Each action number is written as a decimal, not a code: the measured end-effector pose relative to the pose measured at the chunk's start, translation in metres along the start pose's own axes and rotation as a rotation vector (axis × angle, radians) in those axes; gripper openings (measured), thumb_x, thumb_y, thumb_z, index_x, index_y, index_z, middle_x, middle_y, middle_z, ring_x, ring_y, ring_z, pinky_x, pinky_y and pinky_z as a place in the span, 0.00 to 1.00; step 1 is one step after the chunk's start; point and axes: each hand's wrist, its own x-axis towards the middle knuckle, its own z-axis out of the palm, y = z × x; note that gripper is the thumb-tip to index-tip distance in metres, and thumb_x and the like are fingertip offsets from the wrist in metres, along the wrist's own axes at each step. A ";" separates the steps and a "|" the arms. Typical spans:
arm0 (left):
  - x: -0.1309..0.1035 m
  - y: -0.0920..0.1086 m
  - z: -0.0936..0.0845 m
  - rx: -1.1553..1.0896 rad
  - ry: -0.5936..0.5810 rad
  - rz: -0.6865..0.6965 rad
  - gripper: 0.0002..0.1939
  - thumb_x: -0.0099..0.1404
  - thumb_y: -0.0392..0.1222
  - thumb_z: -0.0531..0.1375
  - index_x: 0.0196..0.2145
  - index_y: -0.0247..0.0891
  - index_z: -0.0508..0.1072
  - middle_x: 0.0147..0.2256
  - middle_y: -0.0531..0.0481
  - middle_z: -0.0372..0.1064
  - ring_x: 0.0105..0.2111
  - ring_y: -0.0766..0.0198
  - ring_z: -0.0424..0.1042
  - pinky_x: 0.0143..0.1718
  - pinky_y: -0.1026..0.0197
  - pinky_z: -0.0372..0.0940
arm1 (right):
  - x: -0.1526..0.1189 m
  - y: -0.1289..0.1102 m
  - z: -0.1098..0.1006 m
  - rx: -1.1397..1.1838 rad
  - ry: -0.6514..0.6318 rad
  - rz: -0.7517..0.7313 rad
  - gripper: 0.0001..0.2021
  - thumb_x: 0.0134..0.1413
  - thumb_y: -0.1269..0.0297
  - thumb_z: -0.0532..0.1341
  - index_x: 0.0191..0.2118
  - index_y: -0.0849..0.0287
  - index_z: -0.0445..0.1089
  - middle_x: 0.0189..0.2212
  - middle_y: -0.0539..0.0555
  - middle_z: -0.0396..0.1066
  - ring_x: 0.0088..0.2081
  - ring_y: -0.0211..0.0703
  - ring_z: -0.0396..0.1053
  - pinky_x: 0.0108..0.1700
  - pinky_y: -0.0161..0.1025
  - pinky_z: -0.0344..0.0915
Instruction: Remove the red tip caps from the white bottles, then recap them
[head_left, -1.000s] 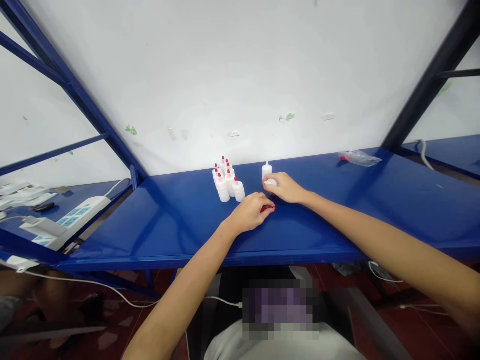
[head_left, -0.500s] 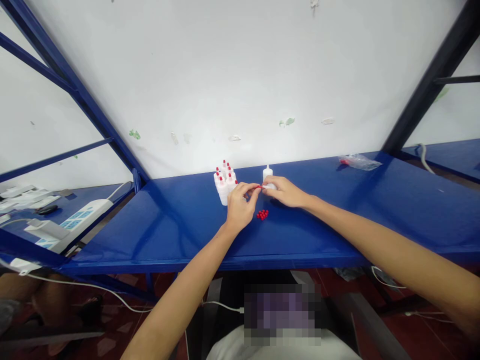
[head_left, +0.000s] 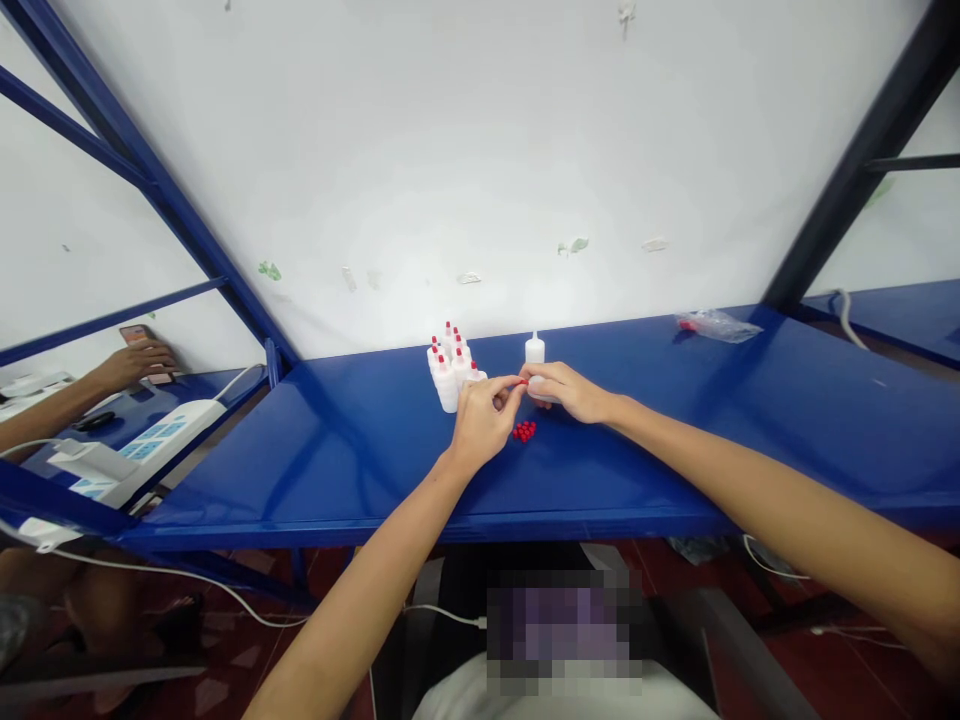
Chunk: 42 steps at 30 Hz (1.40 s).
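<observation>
My left hand (head_left: 482, 417) pinches a small red cap (head_left: 523, 381) between thumb and fingertips. The cap is at the tip of a white bottle (head_left: 541, 389), which lies tilted in my right hand (head_left: 570, 391), its fingers wrapped round it. Left of my hands stands a group of white bottles (head_left: 445, 378) with red caps on. Behind my right hand one white bottle (head_left: 535, 349) stands upright with a bare nozzle. A small pile of loose red caps (head_left: 525, 431) lies on the blue table just below my hands.
A clear plastic bag (head_left: 720, 325) with something red in it lies at the back right of the blue table (head_left: 315, 450). At the left, past the blue frame, are a power strip (head_left: 161, 440) and another person's hand (head_left: 139, 364) with a phone (head_left: 147, 350).
Another person's hand and a phone have come into view at the left. My hands have shifted slightly down, and the red cap and bottle tip now meet more closely.
</observation>
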 end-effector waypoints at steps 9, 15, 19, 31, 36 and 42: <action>-0.003 0.000 -0.001 -0.161 -0.190 -0.070 0.11 0.69 0.40 0.56 0.42 0.36 0.76 0.17 0.59 0.66 0.18 0.71 0.63 0.27 0.67 0.60 | 0.005 0.004 0.009 0.089 -0.011 -0.020 0.22 0.62 0.47 0.53 0.26 0.60 0.67 0.16 0.45 0.56 0.20 0.35 0.53 0.26 0.36 0.51; -0.004 -0.003 -0.005 -0.284 -0.220 -0.095 0.11 0.70 0.42 0.55 0.42 0.36 0.75 0.18 0.58 0.66 0.18 0.70 0.65 0.25 0.68 0.61 | 0.005 0.002 0.014 0.128 0.005 -0.035 0.23 0.63 0.47 0.52 0.24 0.60 0.65 0.16 0.46 0.56 0.20 0.34 0.52 0.25 0.36 0.51; -0.002 -0.001 -0.007 -0.306 -0.219 -0.086 0.11 0.70 0.44 0.54 0.42 0.36 0.73 0.18 0.57 0.65 0.18 0.70 0.65 0.24 0.68 0.60 | 0.005 0.002 0.014 0.097 -0.004 -0.037 0.26 0.63 0.44 0.51 0.22 0.59 0.62 0.17 0.46 0.54 0.21 0.34 0.52 0.26 0.35 0.51; -0.027 -0.025 -0.073 0.176 -0.306 -0.199 0.11 0.69 0.45 0.56 0.36 0.38 0.77 0.22 0.54 0.70 0.22 0.65 0.68 0.28 0.63 0.58 | 0.008 0.005 0.014 0.047 0.193 0.032 0.21 0.62 0.53 0.50 0.25 0.59 0.68 0.22 0.51 0.67 0.27 0.40 0.65 0.34 0.38 0.61; -0.036 -0.025 -0.079 0.432 -0.226 -0.125 0.11 0.68 0.45 0.59 0.34 0.40 0.79 0.28 0.50 0.73 0.31 0.59 0.69 0.36 0.58 0.58 | 0.007 0.006 0.015 0.028 0.159 0.046 0.19 0.64 0.50 0.49 0.33 0.59 0.68 0.21 0.49 0.66 0.26 0.40 0.65 0.33 0.36 0.60; -0.023 0.001 -0.061 0.178 -0.051 0.004 0.07 0.66 0.44 0.62 0.36 0.42 0.80 0.34 0.51 0.79 0.33 0.62 0.75 0.39 0.58 0.64 | 0.003 -0.002 0.018 -0.270 0.107 -0.037 0.25 0.67 0.50 0.45 0.24 0.58 0.64 0.20 0.49 0.63 0.24 0.38 0.60 0.32 0.36 0.54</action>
